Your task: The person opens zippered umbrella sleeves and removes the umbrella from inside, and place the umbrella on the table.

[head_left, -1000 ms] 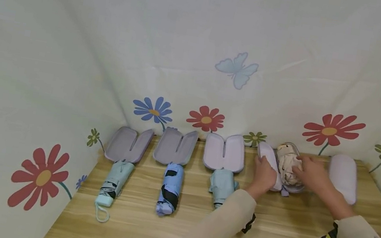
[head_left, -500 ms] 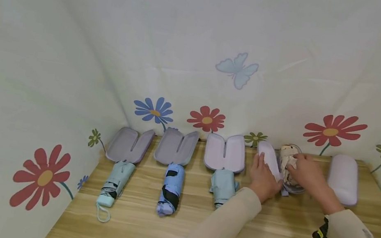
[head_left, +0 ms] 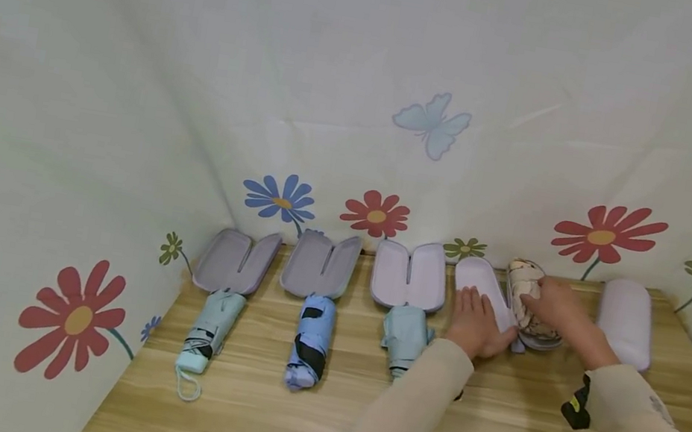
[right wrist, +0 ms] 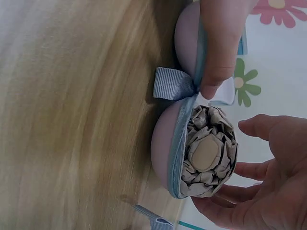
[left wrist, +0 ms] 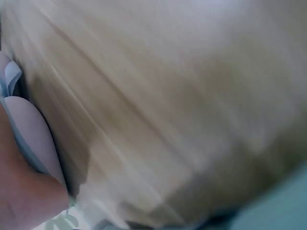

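Note:
A lilac hard case (head_left: pixel 478 275) lies unfolded at the right, its half under my left hand tilted out to the left. My left hand (head_left: pixel 475 323) rests on that half, fingers straight, thumb toward the hinge. In the other half sits a rolled beige folding umbrella (right wrist: pixel 205 153), its round end facing the right wrist camera. My right hand (head_left: pixel 564 315) grips the umbrella from the right, fingers curled along its side and thumb over its top. In the left wrist view only part of the left hand (left wrist: pixel 29 196) shows beside the case.
Three open cases (head_left: pixel 403 301) stand along the wall to the left. In front of them lie a pale green umbrella (head_left: pixel 213 323), a blue umbrella (head_left: pixel 313 339) and a teal umbrella (head_left: pixel 404 338). A closed lilac case (head_left: pixel 625 321) stands right of the right hand.
The left half of the lilac case has swung further left, my left hand flattening onto it. The beige umbrella now lies straighter in its half, with my right hand still at it.

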`<state>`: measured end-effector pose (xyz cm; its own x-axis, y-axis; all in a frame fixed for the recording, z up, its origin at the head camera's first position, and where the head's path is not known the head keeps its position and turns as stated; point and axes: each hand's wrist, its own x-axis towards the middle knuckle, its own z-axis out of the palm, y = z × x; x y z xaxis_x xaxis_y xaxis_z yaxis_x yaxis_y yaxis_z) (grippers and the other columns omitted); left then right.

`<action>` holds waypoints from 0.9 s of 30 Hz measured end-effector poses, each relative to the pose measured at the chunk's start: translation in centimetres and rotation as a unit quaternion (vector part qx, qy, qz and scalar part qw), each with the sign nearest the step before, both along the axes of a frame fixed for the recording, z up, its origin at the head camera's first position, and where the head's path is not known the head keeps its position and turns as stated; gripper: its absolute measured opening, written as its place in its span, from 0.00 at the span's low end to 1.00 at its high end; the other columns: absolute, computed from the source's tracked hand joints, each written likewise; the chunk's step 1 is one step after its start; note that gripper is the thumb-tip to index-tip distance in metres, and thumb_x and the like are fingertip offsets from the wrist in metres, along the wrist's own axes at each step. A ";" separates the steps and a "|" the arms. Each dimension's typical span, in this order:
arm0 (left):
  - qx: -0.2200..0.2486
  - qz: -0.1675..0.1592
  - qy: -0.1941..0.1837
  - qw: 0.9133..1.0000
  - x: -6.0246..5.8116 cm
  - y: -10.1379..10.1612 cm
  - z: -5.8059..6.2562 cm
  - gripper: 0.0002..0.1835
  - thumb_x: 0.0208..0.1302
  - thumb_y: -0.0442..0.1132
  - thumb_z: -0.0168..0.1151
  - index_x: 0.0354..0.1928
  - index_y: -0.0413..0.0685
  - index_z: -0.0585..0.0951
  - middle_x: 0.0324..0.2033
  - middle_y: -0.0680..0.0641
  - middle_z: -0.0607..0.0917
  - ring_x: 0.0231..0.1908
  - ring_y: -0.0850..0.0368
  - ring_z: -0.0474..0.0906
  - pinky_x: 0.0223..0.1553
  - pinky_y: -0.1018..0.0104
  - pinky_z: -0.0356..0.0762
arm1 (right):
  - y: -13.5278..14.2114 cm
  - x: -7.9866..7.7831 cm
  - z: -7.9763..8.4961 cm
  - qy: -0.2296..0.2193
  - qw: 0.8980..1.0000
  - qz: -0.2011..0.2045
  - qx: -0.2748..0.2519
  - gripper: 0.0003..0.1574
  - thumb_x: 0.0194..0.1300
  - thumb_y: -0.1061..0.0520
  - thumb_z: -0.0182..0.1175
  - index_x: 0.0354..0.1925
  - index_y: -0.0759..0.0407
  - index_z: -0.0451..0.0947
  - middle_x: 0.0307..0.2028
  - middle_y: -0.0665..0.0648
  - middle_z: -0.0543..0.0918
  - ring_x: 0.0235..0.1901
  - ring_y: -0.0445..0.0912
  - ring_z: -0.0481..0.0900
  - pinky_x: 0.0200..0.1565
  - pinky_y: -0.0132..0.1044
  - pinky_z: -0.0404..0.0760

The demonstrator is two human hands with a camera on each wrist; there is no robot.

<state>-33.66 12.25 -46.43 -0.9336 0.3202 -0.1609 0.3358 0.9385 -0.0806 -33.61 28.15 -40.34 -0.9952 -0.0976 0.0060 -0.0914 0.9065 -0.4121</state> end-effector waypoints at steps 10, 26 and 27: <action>0.052 0.026 -0.032 0.998 -0.9 0.5 -0.7 0.46 0.71 0.75 0.23 0.82 0.56 0.46 0.81 0.50 0.44 0.80 0.55 0.36 0.77 0.60 0.32 | 0.7 -1.4 -0.3 -0.048 0.998 -0.015 -0.036 0.45 0.74 0.49 0.55 0.61 0.91 0.55 0.54 0.89 0.70 0.52 0.76 0.74 0.52 0.65 0.75; 0.050 0.037 -0.072 0.995 -3.4 1.3 -2.6 0.48 0.69 0.78 0.25 0.82 0.61 0.39 0.81 0.53 0.37 0.79 0.59 0.29 0.76 0.62 0.28 | -0.7 -1.6 -0.2 -0.050 0.996 -0.062 -0.033 0.45 0.67 0.54 0.64 0.55 0.93 0.57 0.45 0.86 0.73 0.43 0.72 0.78 0.44 0.60 0.78; 0.053 0.034 -0.077 0.995 -3.7 1.4 -2.8 0.49 0.68 0.78 0.25 0.82 0.60 0.37 0.81 0.52 0.36 0.79 0.58 0.27 0.76 0.62 0.27 | -0.7 -1.7 -0.2 -0.051 0.996 -0.065 -0.034 0.46 0.67 0.53 0.64 0.56 0.94 0.55 0.45 0.86 0.72 0.44 0.72 0.77 0.45 0.60 0.78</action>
<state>-37.34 13.63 -49.25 -0.9207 0.2794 -0.2726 0.2713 0.9601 0.0679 -35.28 27.45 -40.56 -0.9951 0.0299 -0.0940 0.0711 0.8781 -0.4732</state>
